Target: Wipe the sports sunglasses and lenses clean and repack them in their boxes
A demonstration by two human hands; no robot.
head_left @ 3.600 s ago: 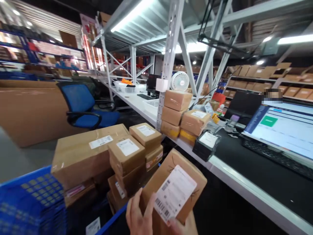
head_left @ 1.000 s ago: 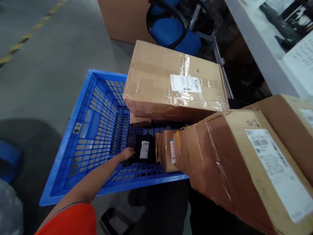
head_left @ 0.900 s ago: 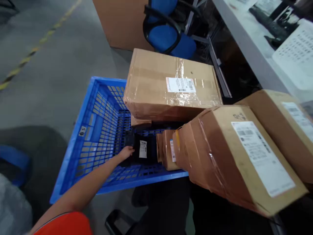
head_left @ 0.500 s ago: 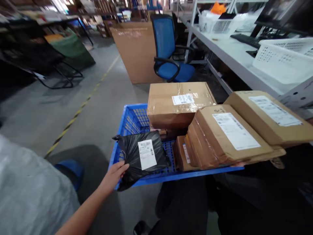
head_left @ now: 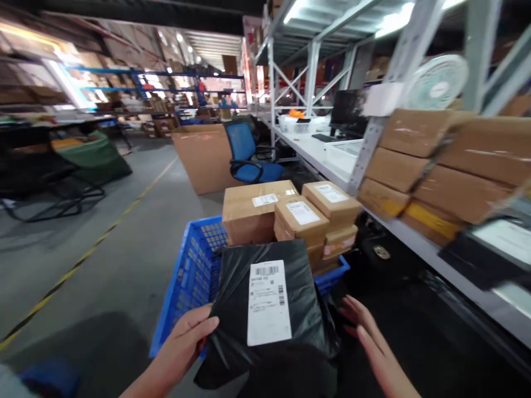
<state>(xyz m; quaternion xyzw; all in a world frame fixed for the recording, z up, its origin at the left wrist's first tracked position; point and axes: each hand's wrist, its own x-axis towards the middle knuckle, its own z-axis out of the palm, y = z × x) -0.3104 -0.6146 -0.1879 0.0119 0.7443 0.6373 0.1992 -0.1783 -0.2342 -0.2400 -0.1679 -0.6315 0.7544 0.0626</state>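
Beside the left wall of a blue plastic crate, the left grip is clamping the edge of a black poly mailer, keeping its barcode label turned upward, in front of stacked cardboard boxes, while the right grip is hovering open, fingers spread, just beside the mailer.

Black plastic mailer, crumpled, held upright (white barcode label facing camera)
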